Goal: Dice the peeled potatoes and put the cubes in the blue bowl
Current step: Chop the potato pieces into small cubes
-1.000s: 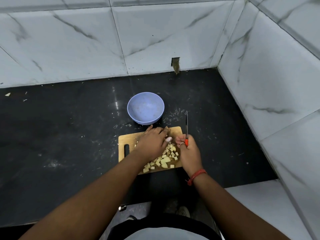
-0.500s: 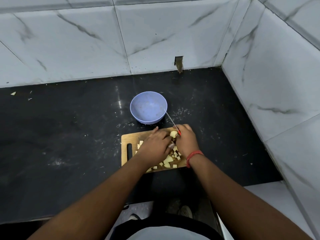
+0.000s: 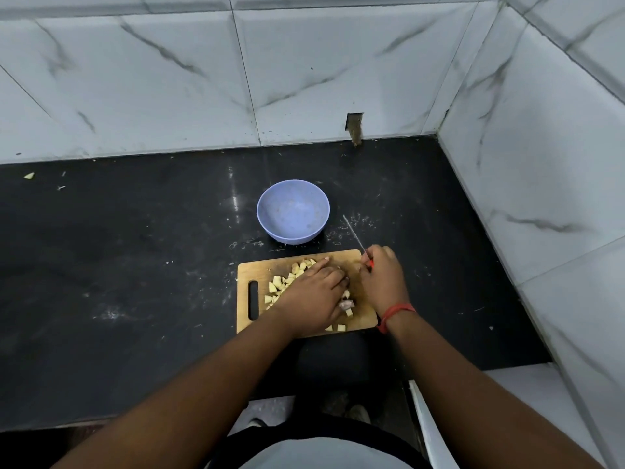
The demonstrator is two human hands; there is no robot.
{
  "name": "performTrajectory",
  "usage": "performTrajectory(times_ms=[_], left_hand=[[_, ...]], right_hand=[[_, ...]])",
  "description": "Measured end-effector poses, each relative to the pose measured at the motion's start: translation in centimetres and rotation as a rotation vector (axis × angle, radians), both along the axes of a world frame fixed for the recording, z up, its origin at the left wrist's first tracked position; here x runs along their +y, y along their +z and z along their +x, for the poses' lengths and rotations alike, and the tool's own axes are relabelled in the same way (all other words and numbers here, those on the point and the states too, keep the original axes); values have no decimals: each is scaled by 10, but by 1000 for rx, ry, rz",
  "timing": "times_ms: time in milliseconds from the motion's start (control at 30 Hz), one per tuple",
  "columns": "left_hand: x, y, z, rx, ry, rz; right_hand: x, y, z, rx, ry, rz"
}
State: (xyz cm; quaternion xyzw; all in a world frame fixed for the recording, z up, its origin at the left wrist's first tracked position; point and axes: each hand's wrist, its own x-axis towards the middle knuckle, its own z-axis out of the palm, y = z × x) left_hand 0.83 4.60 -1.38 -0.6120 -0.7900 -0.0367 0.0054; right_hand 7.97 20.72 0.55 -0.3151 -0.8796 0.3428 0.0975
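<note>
Potato cubes [image 3: 283, 281] sit in 1 loose pile on the cutting board [image 3: 359, 319], mostly on its left and centre, a few more at the near edge. The left hand [image 3: 316, 292] lies flat over the pile, fingers straight and together, pointing toward the board's far edge, cubes showing just past the fingertips and along the hand's left side; it presses or rakes them and pinches nothing that I can see. The blue bowl [image 3: 293, 211] stands on the black counter [image 3: 135, 265] just beyond the board's far edge, no cubes in it as far as I can see. Key relation: the bowl lies straight ahead of the left fingertips, so pile, fingers and bowl line up along 1 axis running away from the body. The left hand is the nearer one to both cubes and bowl. The right hand [image 3: 382, 279] is at the board's far right corner, fingers clenched round the orange handle of the knife [image 3: 354, 235], whose blade angles up and left toward the bowl's right side, clear of the cubes. My read: dicing looks finished or close to it, the transfer hasn't started, and the next move is a gather and lift by the left hand, blade possibly helping as a scoop.
</note>
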Motion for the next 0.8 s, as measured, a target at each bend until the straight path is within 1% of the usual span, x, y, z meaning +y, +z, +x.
performTrajectory(times_ms=[100,167,233,400,500,633,800], left_hand=[[-3,1,0,58,20,42],[-6,1,4,92,-36,68],[-8,0,10,107,-118,90],[-11,-2,19,112,-324,143],[-8,-14,24,159,-439,141],[-6,-22,14,189,-416,173],[-11,-25,6,127,-345,195]], right_hand=[[-5,-10,6,-39,139,58],[-7,-15,8,-45,166,5],[-7,-16,10,-22,105,-67],[2,-14,11,34,-175,-298],[2,-9,11,66,-223,-344],[-1,-7,12,71,-224,-366],[-3,-11,15,24,-146,-293]])
